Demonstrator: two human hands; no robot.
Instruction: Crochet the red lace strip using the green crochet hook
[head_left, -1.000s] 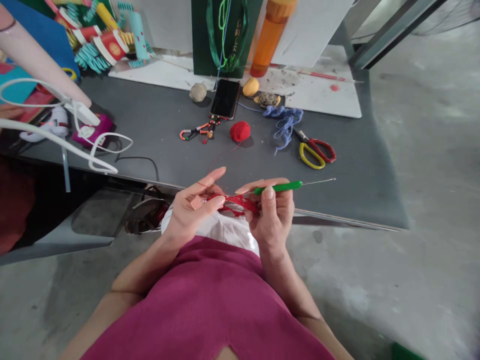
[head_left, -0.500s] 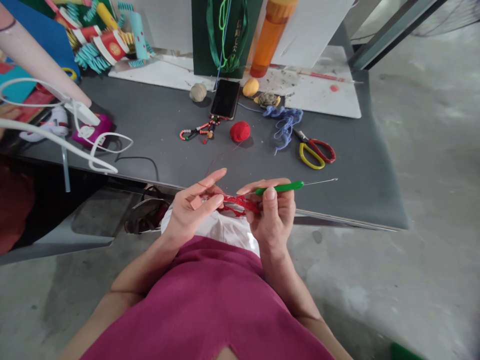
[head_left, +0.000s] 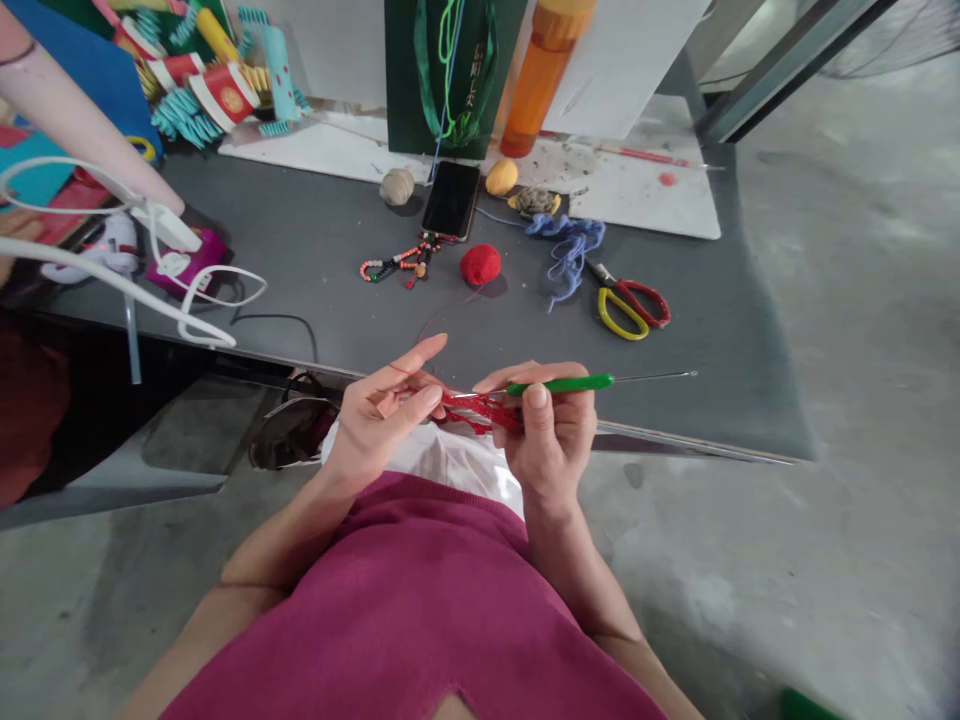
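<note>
- Head view: a red crocheted strip [head_left: 480, 412] hangs between the person's two hands, in front of the chest and just over the near edge of the bench.
- The right hand [head_left: 551, 435] is closed around a green-handled crochet hook [head_left: 559, 384], its thin metal shaft pointing right, out over the bench.
- The left hand [head_left: 382, 420] pinches the strip near its end between thumb and fingers, with the index finger raised.
- A thin red yarn [head_left: 442, 322] leads from that raised finger across the bench to a round red yarn ball [head_left: 480, 265].
- On the dark grey bench [head_left: 697, 400], around the ball, lie a black smartphone [head_left: 451, 200], a beaded string [head_left: 397, 263], a tangle of blue yarn [head_left: 570, 245] and scissors with red and yellow handles [head_left: 626, 308].
- Farther back stand a dark green bag [head_left: 450, 70] and an orange bottle [head_left: 540, 80], near a beige twine ball [head_left: 397, 186].
- At the upper left, another person's bare forearm [head_left: 75, 120] reaches in beside a white cable [head_left: 112, 258] and a heap of colourful paper crafts [head_left: 217, 85].
- Grey concrete floor [head_left: 825, 500] shows below and to the right.
</note>
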